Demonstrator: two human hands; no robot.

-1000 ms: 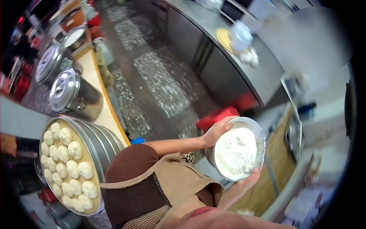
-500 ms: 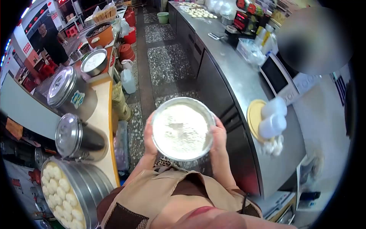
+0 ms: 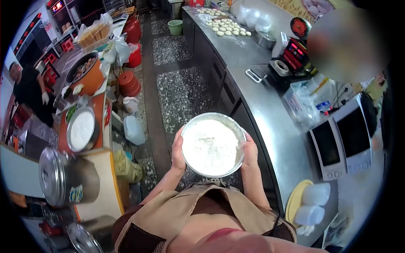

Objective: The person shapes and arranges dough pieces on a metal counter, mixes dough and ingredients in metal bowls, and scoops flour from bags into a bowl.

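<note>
A round metal bowl [image 3: 192,162] full of white powder [image 3: 211,145] is held level in front of my body, over the aisle. My left hand [image 3: 178,152] grips its left rim, fingers wrapped round the outside. On the opposite rim, my right hand [image 3: 249,151] holds it the same way, thumb near the edge. The fingertips under the bowl are hidden.
The steel counter [image 3: 257,107] runs along the right, bearing dough pieces [image 3: 228,28], microwaves [image 3: 329,145] and plastic tubs [image 3: 316,194]. On the left stand a pot [image 3: 69,177] and another bowl [image 3: 82,128]. A person [image 3: 31,90] stands beyond. Buckets [image 3: 128,83] line the speckled floor [image 3: 181,90].
The view has advanced along the aisle; pots, tubs and the left bowl now appear lower and nearer. Both hands still hold the bowl, which sits slightly further right in view.
</note>
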